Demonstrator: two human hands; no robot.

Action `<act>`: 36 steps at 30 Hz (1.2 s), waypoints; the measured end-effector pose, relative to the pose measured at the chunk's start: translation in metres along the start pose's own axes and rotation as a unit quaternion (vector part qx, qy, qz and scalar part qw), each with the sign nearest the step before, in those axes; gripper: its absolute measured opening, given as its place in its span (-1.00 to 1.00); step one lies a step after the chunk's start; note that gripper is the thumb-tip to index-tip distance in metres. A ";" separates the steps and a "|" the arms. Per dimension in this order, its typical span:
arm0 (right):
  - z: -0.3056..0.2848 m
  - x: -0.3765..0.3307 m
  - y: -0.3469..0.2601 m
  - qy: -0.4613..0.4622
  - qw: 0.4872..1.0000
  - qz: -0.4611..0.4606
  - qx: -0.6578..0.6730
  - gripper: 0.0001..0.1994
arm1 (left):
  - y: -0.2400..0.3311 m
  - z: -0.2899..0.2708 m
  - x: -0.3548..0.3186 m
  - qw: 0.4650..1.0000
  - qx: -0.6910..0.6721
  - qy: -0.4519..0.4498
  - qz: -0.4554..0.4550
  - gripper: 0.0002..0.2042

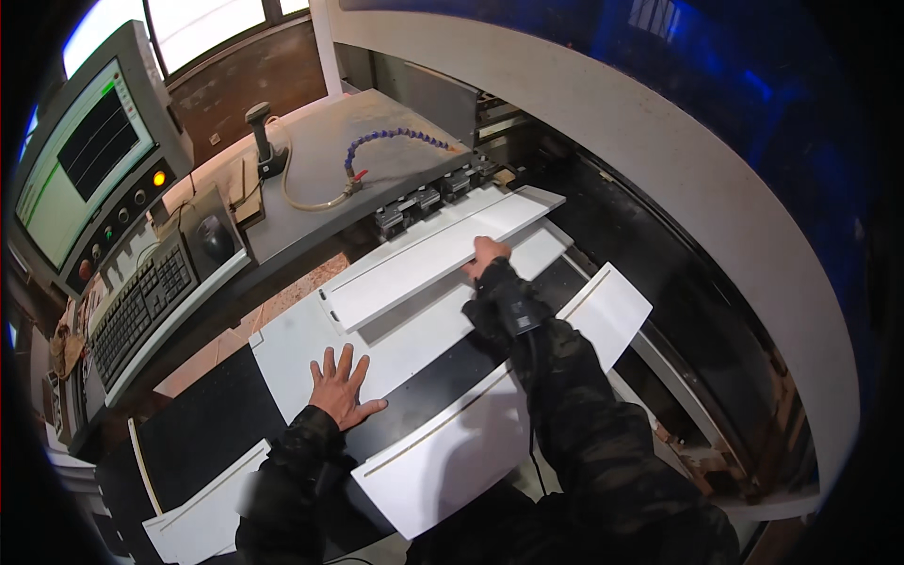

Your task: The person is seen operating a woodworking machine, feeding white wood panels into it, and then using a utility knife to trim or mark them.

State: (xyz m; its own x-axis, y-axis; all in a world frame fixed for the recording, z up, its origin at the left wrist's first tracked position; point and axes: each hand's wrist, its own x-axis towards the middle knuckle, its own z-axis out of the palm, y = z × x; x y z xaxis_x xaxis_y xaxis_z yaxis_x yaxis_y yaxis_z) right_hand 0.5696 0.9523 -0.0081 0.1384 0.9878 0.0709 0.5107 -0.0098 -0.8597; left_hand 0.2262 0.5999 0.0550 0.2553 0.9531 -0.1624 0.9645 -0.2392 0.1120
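My right hand point(488, 254) is closed over the near edge of a long, narrow white board point(414, 268), which lies at a slant with its near edge raised. Beneath it a wider white panel point(297, 353) rests on a black work surface point(212, 424), and the narrow board throws a shadow on it. Near that panel's front edge, my left hand point(346, 388) lies palm down with fingers spread, holding nothing. The far edge of the narrow board is close to a row of dark metal clamps point(419, 202).
White grooved flaps point(452, 457) line the near side. To the left stand a monitor point(89, 160), a keyboard point(141, 306) and a mouse point(216, 237). A handheld scanner point(266, 141) and blue segmented hose point(386, 137) sit on the grey bench. A blue-and-white machine housing point(659, 122) curves along the right.
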 end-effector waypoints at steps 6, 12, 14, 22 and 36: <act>0.045 -0.012 -0.061 0.027 0.893 0.292 0.342 -0.55 | 0.012 -0.004 0.044 0.998 -0.009 0.016 -0.052 -0.03; 0.033 0.005 -0.071 0.055 0.857 0.307 0.411 -0.62 | 0.034 -0.009 0.063 0.997 -0.013 0.025 -0.065 -0.08; 0.014 0.021 -0.061 -0.029 0.934 0.280 0.218 -0.65 | 0.039 -0.012 0.065 0.997 -0.010 0.036 -0.071 -0.10; 0.032 0.015 -0.062 -0.164 0.965 0.175 -0.104 -0.50 | 0.047 -0.011 0.067 0.996 -0.020 0.023 -0.087 -0.18; 0.028 0.008 -0.086 -0.083 0.958 0.269 0.054 -0.46 | 0.043 -0.002 0.053 0.994 0.012 0.054 -0.089 -0.30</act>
State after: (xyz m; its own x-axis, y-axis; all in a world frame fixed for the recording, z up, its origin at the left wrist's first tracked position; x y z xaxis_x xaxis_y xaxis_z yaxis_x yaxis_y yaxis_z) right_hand 0.5031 0.9649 0.0524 0.2151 0.8559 -0.4704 0.3124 -0.5166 -0.7972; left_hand 0.2813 0.6400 0.0532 0.0722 0.9949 -0.0711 0.9954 -0.0674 0.0675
